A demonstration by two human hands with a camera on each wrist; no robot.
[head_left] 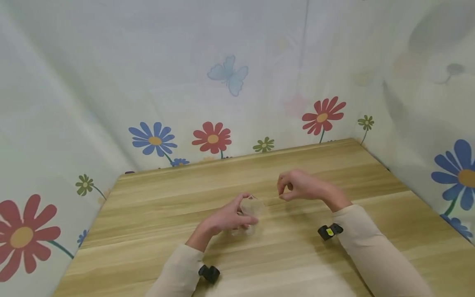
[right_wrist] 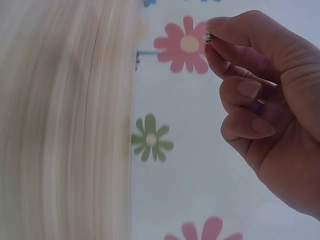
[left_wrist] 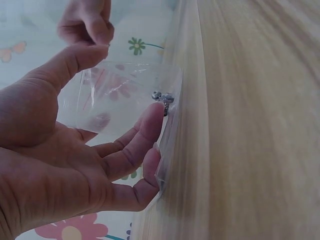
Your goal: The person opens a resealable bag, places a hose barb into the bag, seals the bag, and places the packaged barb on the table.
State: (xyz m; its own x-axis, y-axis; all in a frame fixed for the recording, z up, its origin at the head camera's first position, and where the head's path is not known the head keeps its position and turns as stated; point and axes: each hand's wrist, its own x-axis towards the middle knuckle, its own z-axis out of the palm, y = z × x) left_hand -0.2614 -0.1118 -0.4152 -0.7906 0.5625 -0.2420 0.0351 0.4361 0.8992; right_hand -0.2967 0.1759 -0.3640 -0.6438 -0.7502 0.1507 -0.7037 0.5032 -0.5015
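My left hand holds a clear plastic zip bag between thumb and fingers, low over the wooden table. In the left wrist view, several small metal screws show at the bag, near the fingertips, and a thin red line marks its zip edge. Off to the right and slightly farther back, my right hand is raised above the tabletop. Its thumb and index finger pinch a tiny shiny metal screw, mostly covered by the fingertips; the other fingers are curled.
More clear plastic shows beneath the left hand. The wood-grain table meets a pale curtain printed with flowers at its back and sides. Black wrist cameras sit on both cuffs.
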